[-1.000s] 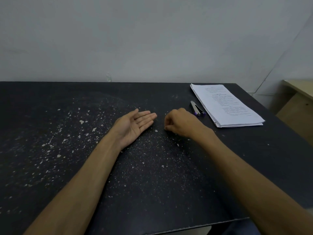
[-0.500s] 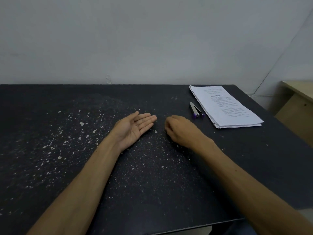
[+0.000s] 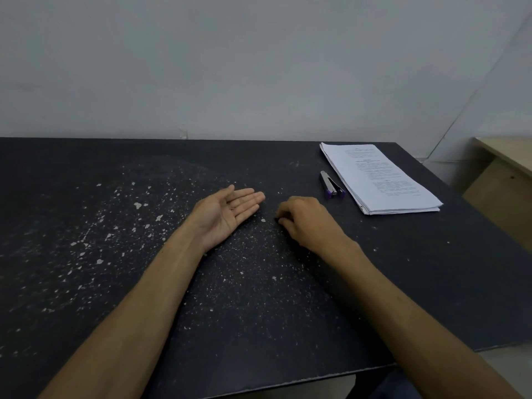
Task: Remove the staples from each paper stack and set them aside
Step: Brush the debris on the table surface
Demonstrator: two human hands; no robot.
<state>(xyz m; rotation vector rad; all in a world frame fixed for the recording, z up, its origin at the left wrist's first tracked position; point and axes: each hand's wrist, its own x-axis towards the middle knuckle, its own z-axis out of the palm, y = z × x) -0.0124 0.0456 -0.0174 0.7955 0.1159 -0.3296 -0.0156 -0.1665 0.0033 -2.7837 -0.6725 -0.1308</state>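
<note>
Head view: left hand (image 3: 230, 216) palm-up on black table (image 3: 86, 283), fingers straight and together, tiny metallic speck on palm, probably a staple (image 3: 232, 209), too small to confirm. Right hand (image 3: 306, 221) knuckles-up just beside left fingertips, fingers curled down against tabletop, pinched on something or not: can't tell. Paper stack (image 3: 380, 177) flat at far right of table, well apart from both hands; silver staple remover (image 3: 329, 185) with purple tips just left of stack, untouched; white flecks scattered over table around left forearm.
</note>
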